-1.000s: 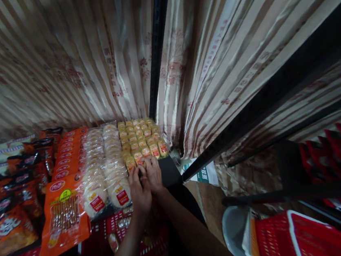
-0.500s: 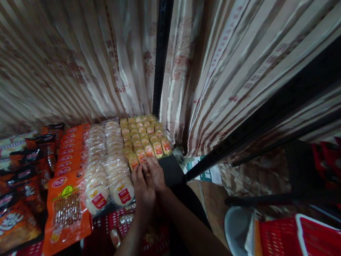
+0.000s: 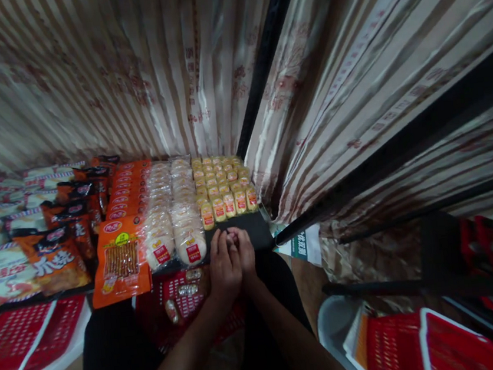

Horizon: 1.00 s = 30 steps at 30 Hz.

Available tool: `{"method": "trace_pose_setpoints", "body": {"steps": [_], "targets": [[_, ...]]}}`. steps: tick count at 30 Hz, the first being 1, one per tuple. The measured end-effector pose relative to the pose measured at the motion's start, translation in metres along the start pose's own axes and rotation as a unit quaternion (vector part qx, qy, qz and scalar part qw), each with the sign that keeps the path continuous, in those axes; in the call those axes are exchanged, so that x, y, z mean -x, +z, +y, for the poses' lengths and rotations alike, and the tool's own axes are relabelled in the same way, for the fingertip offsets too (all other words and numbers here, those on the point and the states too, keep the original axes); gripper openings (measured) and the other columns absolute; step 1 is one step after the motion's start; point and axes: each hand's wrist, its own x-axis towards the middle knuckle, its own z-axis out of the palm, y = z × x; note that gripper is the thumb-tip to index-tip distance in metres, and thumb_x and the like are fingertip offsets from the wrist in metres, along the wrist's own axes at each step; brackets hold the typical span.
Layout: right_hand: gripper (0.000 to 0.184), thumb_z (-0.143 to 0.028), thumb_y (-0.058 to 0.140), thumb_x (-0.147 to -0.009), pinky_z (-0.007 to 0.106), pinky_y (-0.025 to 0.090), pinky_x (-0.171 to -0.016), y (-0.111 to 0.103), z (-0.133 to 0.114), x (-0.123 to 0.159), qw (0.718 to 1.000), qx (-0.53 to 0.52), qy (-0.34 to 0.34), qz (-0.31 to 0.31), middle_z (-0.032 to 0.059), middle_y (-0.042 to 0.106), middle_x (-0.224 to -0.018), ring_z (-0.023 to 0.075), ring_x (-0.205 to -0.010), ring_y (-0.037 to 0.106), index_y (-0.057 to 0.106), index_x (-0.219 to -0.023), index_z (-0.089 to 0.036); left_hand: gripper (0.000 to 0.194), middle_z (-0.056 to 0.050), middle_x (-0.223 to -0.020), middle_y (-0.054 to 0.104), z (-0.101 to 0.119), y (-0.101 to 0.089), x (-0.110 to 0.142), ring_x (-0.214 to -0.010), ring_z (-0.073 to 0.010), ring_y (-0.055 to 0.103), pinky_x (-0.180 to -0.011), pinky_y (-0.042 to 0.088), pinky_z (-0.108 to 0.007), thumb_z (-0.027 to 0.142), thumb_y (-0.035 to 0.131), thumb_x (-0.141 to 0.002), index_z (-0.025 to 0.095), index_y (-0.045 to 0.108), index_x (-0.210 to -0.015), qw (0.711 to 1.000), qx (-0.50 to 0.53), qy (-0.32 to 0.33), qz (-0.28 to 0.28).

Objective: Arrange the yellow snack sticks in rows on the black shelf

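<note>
Between the person's dark-clad knees [image 3: 279, 282], a red basket [image 3: 176, 291] is holding a few small shiny wrapped pieces [image 3: 188, 289]. Just beyond it, the left hand [image 3: 225, 267] and the right hand [image 3: 244, 250] are meeting at the front of a black shelf [image 3: 256, 231], fingers bent and fingertips close together; whether either is gripping anything, I cannot tell. To the right, a pale tub [image 3: 333, 317] is standing on the floor beside another red basket [image 3: 393, 340], while a perforated red crate [image 3: 19, 341] is sitting below the shelf's left part.

Nearest to the fingers, small yellow packs [image 3: 230, 204] are standing in close rows on the shelf, just behind a bare dark strip. Beside them on the left, two columns of clear packets of pale round crackers [image 3: 190, 236] are leaning in overlapping rows. Farther left, orange packets [image 3: 119, 262], black-and-orange bags [image 3: 59, 260] and whitish bags [image 3: 11, 271] are lining the same shelf.

Behind everything, a striped, floral-printed curtain [image 3: 163, 76] is hanging in folds, with a dark upright post [image 3: 265, 58] crossing before it at a slant.
</note>
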Motion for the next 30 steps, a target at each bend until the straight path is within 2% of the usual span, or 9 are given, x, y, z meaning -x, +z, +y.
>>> {"method": "trace_pose_setpoints", "body": {"steps": [4, 7, 9, 11, 15, 18, 21, 26, 30], "targets": [[0.021, -0.028, 0.04, -0.087, 0.032, 0.048, -0.077, -0.002, 0.0, 0.044, 1.0, -0.019, -0.003, 0.007, 0.0052, 0.06, -0.089, 0.0179, -0.085, 0.057, 0.058, -0.094, -0.021, 0.029, -0.011, -0.124, 0.055, 0.002, -0.012, 0.018, -0.123, -0.0263, 0.045, -0.111, 0.027, -0.041, 0.023, 0.052, -0.08, 0.02, 0.063, -0.107, 1.0, 0.004, 0.013, -0.006], [0.02, -0.028, 0.042, -0.087, 0.031, 0.049, -0.077, -0.002, -0.007, 0.058, 1.0, -0.014, -0.013, -0.002, 0.0062, 0.06, -0.09, 0.0178, -0.086, 0.058, 0.06, -0.092, -0.02, 0.031, -0.011, -0.129, 0.052, -0.007, -0.023, 0.026, -0.122, -0.0243, 0.046, -0.11, 0.029, -0.042, 0.023, 0.046, -0.083, 0.019, 0.061, -0.111, 0.998, -0.047, 0.033, -0.02], [0.022, -0.027, 0.041, -0.088, 0.031, 0.049, -0.079, 0.0, -0.015, 0.052, 0.999, -0.016, -0.04, -0.003, 0.0074, 0.06, -0.092, 0.0176, -0.087, 0.058, 0.061, -0.093, -0.019, 0.033, -0.012, -0.126, 0.054, -0.016, -0.031, 0.03, -0.12, -0.023, 0.047, -0.108, 0.033, -0.043, 0.023, 0.041, -0.086, 0.018, 0.059, -0.112, 0.994, -0.098, 0.046, -0.012], [0.026, -0.026, 0.037, -0.089, 0.031, 0.05, -0.081, 0.004, -0.023, 0.034, 0.997, -0.029, -0.067, 0.001, 0.0087, 0.06, -0.096, 0.0168, -0.087, 0.059, 0.06, -0.098, -0.017, 0.034, -0.013, -0.121, 0.056, -0.026, -0.039, 0.032, -0.116, -0.0231, 0.05, -0.104, 0.037, -0.044, 0.022, 0.037, -0.087, 0.015, 0.057, -0.113, 0.988, -0.145, 0.046, 0.005], [0.032, -0.021, 0.034, -0.088, 0.029, 0.051, -0.08, 0.018, -0.031, -0.012, 0.993, -0.045, -0.086, -0.064, 0.0096, 0.062, -0.1, 0.016, -0.087, 0.062, 0.061, -0.104, -0.016, 0.035, -0.015, -0.115, 0.058, -0.038, -0.053, 0.027, -0.11, -0.0235, 0.053, -0.097, 0.043, -0.044, 0.02, 0.033, -0.087, 0.011, 0.056, -0.113, 0.974, -0.22, 0.054, 0.015], [0.034, -0.017, 0.036, -0.084, 0.032, 0.049, -0.087, 0.027, -0.026, -0.03, 0.991, -0.025, -0.1, -0.083, 0.0105, 0.064, -0.104, 0.018, -0.093, 0.061, 0.063, -0.105, -0.016, 0.033, -0.014, -0.112, 0.059, -0.043, -0.062, 0.016, -0.109, -0.0229, 0.053, -0.097, 0.043, -0.043, 0.018, 0.034, -0.087, 0.012, 0.056, -0.111, 0.963, -0.25, 0.098, 0.027], [0.034, -0.017, 0.037, -0.084, 0.031, 0.05, -0.087, 0.028, -0.022, -0.028, 0.991, -0.031, -0.098, -0.081, 0.0094, 0.064, -0.105, 0.0173, -0.094, 0.061, 0.064, -0.106, -0.017, 0.03, -0.013, -0.107, 0.06, -0.045, -0.067, 0.006, -0.104, -0.0219, 0.055, -0.094, 0.045, -0.042, 0.017, 0.035, -0.087, 0.013, 0.056, -0.109, 0.953, -0.264, 0.146, 0.032], [0.032, -0.021, 0.037, -0.088, 0.031, 0.048, -0.091, 0.026, -0.024, -0.008, 0.99, -0.023, -0.118, -0.077, 0.0083, 0.063, -0.104, 0.0166, -0.098, 0.059, 0.064, -0.104, -0.019, 0.027, -0.011, -0.099, 0.062, -0.049, -0.074, 0.0, -0.097, -0.0203, 0.055, -0.089, 0.047, -0.038, 0.013, 0.036, -0.087, 0.013, 0.057, -0.104, 0.937, -0.286, 0.2, 0.037], [0.032, -0.023, 0.044, -0.085, 0.028, 0.051, -0.079, 0.031, -0.024, 0.004, 0.991, 0.01, -0.091, -0.102, 0.0101, 0.059, -0.105, 0.0163, -0.089, 0.06, 0.061, -0.111, -0.017, 0.025, -0.011, -0.098, 0.062, -0.052, -0.081, -0.001, -0.096, -0.0206, 0.054, -0.089, 0.046, -0.036, 0.011, 0.04, -0.084, 0.013, 0.058, -0.102, 0.921, -0.311, 0.234, -0.001]]}}
